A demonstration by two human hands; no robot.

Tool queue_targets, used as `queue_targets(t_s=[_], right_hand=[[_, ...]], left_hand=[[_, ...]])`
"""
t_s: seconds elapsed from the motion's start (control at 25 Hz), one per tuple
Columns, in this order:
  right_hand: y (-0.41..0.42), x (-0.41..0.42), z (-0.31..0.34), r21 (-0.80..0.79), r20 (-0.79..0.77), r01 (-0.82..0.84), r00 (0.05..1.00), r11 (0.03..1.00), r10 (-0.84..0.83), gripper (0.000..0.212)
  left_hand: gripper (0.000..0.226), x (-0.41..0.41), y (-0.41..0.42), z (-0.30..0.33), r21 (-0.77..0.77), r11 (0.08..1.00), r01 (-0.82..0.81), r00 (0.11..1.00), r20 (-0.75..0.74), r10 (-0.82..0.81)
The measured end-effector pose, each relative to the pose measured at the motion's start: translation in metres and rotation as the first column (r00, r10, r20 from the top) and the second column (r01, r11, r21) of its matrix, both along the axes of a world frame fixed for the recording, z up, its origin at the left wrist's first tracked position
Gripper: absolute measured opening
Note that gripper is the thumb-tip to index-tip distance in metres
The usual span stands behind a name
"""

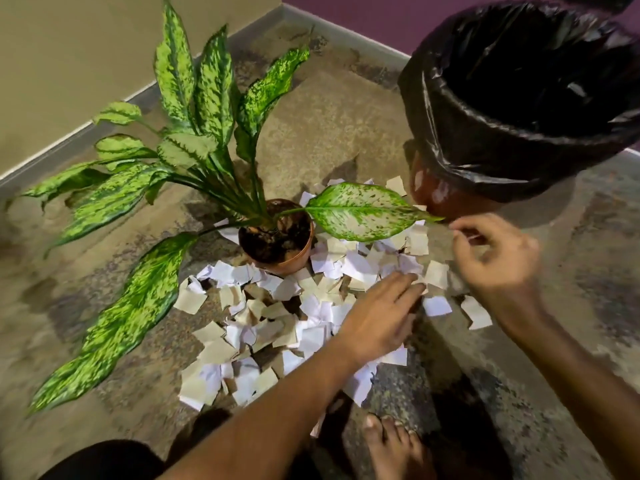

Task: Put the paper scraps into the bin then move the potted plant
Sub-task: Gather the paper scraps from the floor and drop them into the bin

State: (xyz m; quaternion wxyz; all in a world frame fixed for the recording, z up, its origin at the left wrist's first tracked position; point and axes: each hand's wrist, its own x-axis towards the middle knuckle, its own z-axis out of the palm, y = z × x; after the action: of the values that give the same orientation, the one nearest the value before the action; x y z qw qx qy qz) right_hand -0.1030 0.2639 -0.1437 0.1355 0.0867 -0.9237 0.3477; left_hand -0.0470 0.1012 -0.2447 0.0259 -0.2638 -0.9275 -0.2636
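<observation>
On the mottled brown-and-grey floor [329, 109], near the middle of the view, the left hand [379, 318] lies flat on a heap of white and tan torn paper scraps [277, 327], its fingers straight and pressing on the pieces. The right hand [495, 258] hovers just to the right above the edge of the heap, motion-blurred, its fingers loosely curled; whether it pinches a scrap I cannot tell. The scraps spread around the near and right sides of a small round terracotta pot [287, 265], which stands upright and holds dark soil and a plant with long green-and-cream speckled leaves [207, 98] fanning out left and far; one broad leaf reaches right over the scraps. At far right stands a reddish-brown bin [440, 195] lined with a glossy black plastic bag [460, 123] folded over its rim; its inside looks dark, and what lies in it is not discernible. A bare foot [394, 448] shows at the near edge.
</observation>
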Motion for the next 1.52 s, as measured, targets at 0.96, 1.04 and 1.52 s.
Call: queue_targets(t_s=[0.96,1.04,1.52], right_hand=[[-0.071,0.027,-0.126,0.489,0.607,-0.674,0.719,0.553,0.339,0.057],[-0.072,0.026,-0.126,0.469,0.629,-0.69,0.699,0.551,0.339,0.084],[-0.047,0.016,-0.117,0.509,0.531,-0.613,0.776,0.604,0.34,0.031]], left_hand=[[0.047,0.007,-0.079,-0.03,-0.353,0.878,-0.324,0.756,0.462,0.464],[0.042,0.006,-0.078,-0.03,-0.266,0.893,-0.363,0.76,0.471,0.449],[0.028,-0.008,-0.032,0.007,-0.083,0.882,-0.465,0.753,0.487,0.443]])
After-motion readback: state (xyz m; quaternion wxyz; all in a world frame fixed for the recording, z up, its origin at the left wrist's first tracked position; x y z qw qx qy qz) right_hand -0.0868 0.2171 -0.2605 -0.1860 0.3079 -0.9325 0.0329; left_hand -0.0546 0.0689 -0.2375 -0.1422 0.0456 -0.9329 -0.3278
